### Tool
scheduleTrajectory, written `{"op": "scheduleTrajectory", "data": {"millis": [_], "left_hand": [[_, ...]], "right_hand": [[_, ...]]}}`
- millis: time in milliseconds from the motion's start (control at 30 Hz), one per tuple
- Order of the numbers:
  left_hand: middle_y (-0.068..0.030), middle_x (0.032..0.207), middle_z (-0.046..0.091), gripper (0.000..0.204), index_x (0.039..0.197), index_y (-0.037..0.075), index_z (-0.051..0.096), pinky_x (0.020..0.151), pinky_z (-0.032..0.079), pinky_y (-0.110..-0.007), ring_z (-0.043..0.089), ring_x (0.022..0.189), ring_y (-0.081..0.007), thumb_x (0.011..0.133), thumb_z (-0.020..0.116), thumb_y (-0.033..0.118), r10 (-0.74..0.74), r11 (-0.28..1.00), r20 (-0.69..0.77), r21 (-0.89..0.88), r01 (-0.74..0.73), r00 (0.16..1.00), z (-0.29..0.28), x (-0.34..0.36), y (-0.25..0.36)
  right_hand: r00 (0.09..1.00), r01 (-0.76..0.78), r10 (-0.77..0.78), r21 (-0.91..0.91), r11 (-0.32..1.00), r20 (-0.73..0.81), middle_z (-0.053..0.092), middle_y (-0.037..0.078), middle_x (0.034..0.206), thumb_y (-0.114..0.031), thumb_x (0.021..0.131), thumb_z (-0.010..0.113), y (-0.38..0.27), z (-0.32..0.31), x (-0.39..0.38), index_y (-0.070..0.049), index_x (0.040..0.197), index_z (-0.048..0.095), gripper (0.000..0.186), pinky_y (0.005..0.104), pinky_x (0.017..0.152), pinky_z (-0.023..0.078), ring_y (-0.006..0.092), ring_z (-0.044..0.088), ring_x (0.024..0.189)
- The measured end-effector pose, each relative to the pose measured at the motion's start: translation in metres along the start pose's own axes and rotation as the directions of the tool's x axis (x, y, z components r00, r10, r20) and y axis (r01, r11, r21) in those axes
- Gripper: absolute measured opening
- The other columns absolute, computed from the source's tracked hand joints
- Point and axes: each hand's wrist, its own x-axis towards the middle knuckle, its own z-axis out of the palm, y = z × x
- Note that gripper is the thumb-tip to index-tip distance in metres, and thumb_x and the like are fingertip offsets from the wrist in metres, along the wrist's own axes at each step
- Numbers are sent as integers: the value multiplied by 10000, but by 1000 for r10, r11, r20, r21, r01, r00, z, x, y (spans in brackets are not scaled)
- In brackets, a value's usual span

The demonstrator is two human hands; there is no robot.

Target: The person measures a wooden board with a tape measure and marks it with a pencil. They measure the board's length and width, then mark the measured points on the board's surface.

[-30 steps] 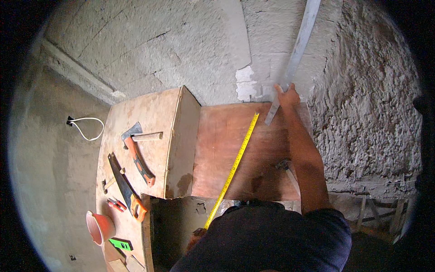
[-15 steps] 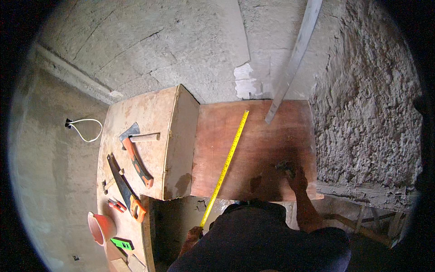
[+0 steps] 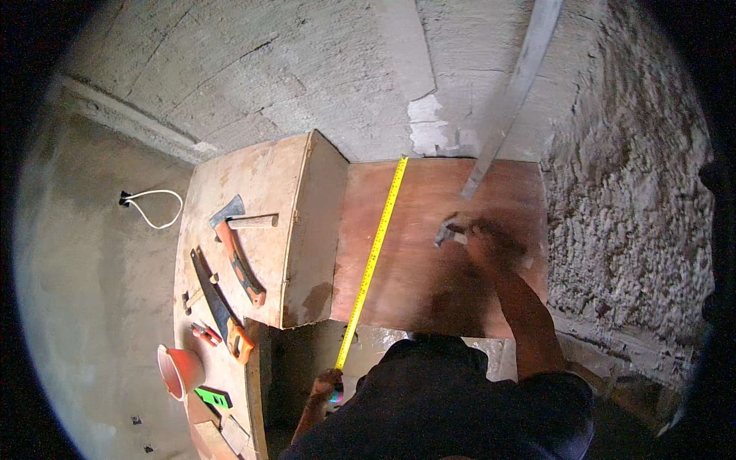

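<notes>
My left hand [image 3: 328, 380] is closed around the case of a tape measure [image 3: 337, 395] below the near edge of a reddish-brown wooden board [image 3: 429, 284]. Its yellow blade [image 3: 376, 257] slants across the board, the tip at the far edge against the wall. Over the board's right half, my right hand [image 3: 483, 241] grips a small grey, hammer-like metal tool [image 3: 448, 229]. Motion and shadow blur this tool, and its exact kind is unclear.
Left of the board stands a raised pale wooden box [image 3: 295, 253]. Around it lie an axe [image 3: 238, 261], a handsaw [image 3: 218, 307], red-handled pliers [image 3: 205, 333], a red bucket [image 3: 180, 372] and a green level [image 3: 213, 397]. A metal straightedge [image 3: 514, 100] leans at the wall.
The tape's tip has moved farther away, up to the wall-side edge. My right hand has swung forward and left over the board with the tool. The view has shifted slightly.
</notes>
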Motion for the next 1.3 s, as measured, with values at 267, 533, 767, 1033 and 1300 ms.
{"op": "scheduleTrajectory", "data": {"millis": [267, 533, 767, 1033, 1300], "left_hand": [[-69, 894, 707, 185, 1029, 45, 697, 695, 542, -319, 683, 840, -164, 959, 636, 206, 288, 889, -149, 409, -207, 946, 31, -68, -53], [-41, 848, 634, 197, 1052, 44, 662, 782, 470, -312, 610, 872, -124, 1010, 636, 234, -372, 846, -466, -527, 86, 803, 126, -185, -25], [-51, 919, 632, 243, 1180, 44, 587, 831, 479, -383, 618, 883, -188, 1033, 580, 238, -317, 892, -435, -440, 108, 843, 138, -187, -8], [-56, 836, 658, 258, 1046, 49, 652, 676, 501, -317, 640, 777, -158, 1063, 551, 286, -299, 181, -12, -983, 45, 954, 87, -114, -54], [-63, 795, 645, 313, 1089, 43, 676, 635, 520, -321, 639, 721, -158, 1078, 499, 300, -41, 992, 100, -118, 53, 994, 17, -17, -20]], "right_hand": [[984, 86, -75, 64, 994, -161, 675, 223, 1135, -233, 940, 644, -129, 30, 99, -75, 1229, 648, 329, 552, 918, 528, 422, 664, 1052], [838, 429, -278, 253, 867, -469, 652, 175, 1190, -302, 964, 659, -313, -55, 168, -96, 1236, 633, 343, 544, 845, 533, 424, 670, 1027], [761, 632, -642, -117, 766, -90, 669, 183, 1233, -253, 938, 620, -469, -158, 223, -105, 1152, 691, 269, 506, 899, 553, 390, 683, 1062], [682, 708, -433, 383, 593, -590, 681, 159, 988, -225, 923, 628, -407, -90, 166, -74, 1063, 668, 210, 457, 747, 553, 335, 689, 870], [964, -251, 58, 961, -114, 258, 702, 62, 1006, -624, 1060, 317, -172, -18, -63, -53, 1318, 644, 707, 249, 496, 384, 103, 530, 620]]}}
